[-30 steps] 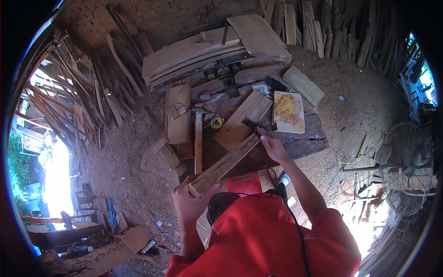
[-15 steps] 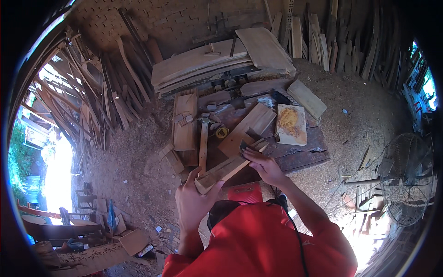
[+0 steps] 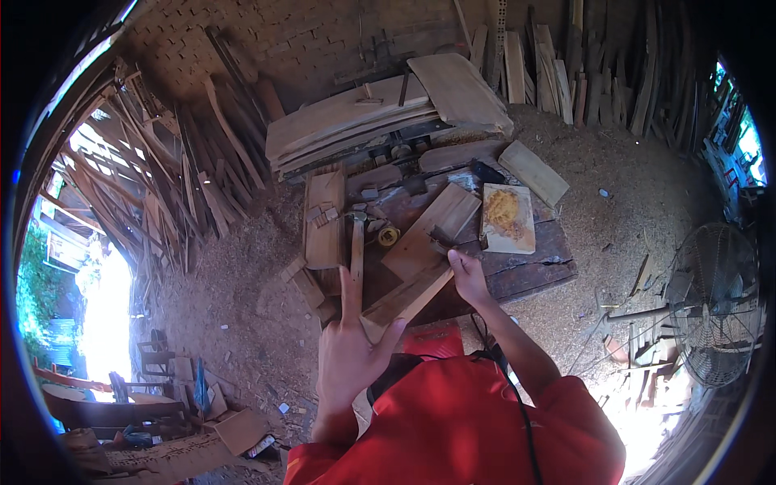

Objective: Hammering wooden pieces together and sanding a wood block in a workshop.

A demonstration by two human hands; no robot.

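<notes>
A long block of wood [image 3: 408, 297] slants across the near side of the workbench [image 3: 525, 271], its pale side facing me. My right hand [image 3: 469, 279] is closed round the block's far right end, thumb on top. At the near left end my left hand [image 3: 352, 360] has its index finger stretched forward and its thumb spread; whether its palm bears on the wood is hidden. Just ahead of the left index finger lies a hammer [image 3: 356, 249] with a wooden handle. Beyond the block rest a flat board [image 3: 432, 230] and a small dark piece [image 3: 442, 238].
A yellow tape roll [image 3: 389, 236] sits mid-bench, beside a board [image 3: 325, 230] carrying small wood offcuts. To the right is a pale board with orange powder [image 3: 508, 217]. Stacked planks [image 3: 352, 121] stand behind. A caged fan [image 3: 711, 303] occupies the right side.
The left hand has loosened from the block's near end, its index finger now extended. My right hand has shifted right to the far end; the dark pad under its fingers no longer shows.
</notes>
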